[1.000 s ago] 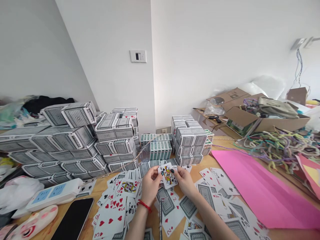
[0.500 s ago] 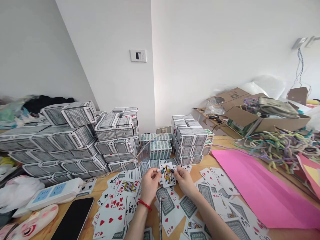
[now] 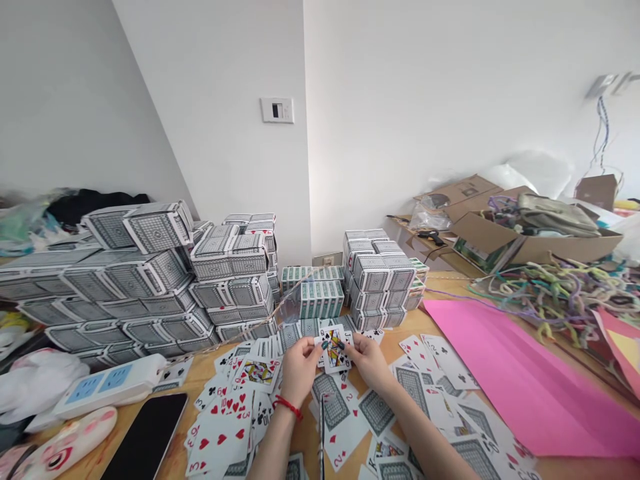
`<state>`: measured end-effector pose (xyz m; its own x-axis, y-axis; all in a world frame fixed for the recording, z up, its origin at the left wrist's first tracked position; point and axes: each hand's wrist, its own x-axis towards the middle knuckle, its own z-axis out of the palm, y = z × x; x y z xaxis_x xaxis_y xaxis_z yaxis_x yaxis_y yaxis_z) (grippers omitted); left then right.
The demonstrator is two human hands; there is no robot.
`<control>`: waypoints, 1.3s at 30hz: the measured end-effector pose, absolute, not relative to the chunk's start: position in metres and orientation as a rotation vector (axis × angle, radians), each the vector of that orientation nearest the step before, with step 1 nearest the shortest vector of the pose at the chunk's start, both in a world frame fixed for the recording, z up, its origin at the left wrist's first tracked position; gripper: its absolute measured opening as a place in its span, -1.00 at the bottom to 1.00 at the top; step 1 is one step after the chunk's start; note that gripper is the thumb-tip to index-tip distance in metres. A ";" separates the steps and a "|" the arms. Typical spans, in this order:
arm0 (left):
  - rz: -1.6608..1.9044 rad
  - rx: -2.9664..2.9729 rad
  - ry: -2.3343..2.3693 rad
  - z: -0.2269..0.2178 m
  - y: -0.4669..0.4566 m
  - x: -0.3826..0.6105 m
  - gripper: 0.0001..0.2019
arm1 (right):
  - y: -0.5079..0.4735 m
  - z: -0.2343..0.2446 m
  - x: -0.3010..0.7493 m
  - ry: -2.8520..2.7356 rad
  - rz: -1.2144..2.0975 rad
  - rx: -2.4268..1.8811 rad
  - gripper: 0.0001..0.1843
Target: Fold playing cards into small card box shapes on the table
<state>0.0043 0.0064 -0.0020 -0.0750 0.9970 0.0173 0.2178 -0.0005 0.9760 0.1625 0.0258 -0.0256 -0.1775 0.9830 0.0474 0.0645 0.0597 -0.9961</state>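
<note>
Both my hands hold a few playing cards (image 3: 336,360) together above the table, a queen face up in front with a jack's edge showing behind it. My left hand (image 3: 301,365), with a red cord at the wrist, pinches the cards' left side. My right hand (image 3: 369,361) pinches their right side, thumb over the face. Under my hands lie loose cards, among them a face-down card (image 3: 331,402) and a two of diamonds (image 3: 340,443). To the left spreads a pile of face-up cards with a three of hearts (image 3: 220,441) on top.
Blocks folded from cards stand in stacks at the left (image 3: 145,273), centre (image 3: 231,257) and right (image 3: 383,273). A phone (image 3: 145,437) and a power strip (image 3: 111,385) lie front left. Pink paper (image 3: 510,380), tangled yarn (image 3: 560,297) and an open carton (image 3: 545,250) occupy the right.
Almost nothing differs. The cards between my hands and my fingertips have shifted very slightly; both hands keep their grip.
</note>
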 end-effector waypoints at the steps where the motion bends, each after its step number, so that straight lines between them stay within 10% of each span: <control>1: 1.163 1.333 1.418 -0.001 0.006 0.004 -0.74 | 0.026 -0.026 0.163 -1.418 1.257 -1.138 -0.60; 39: 1.052 0.764 0.889 0.011 0.004 0.004 -0.72 | 0.025 -0.019 0.164 -1.242 1.352 -1.105 -0.55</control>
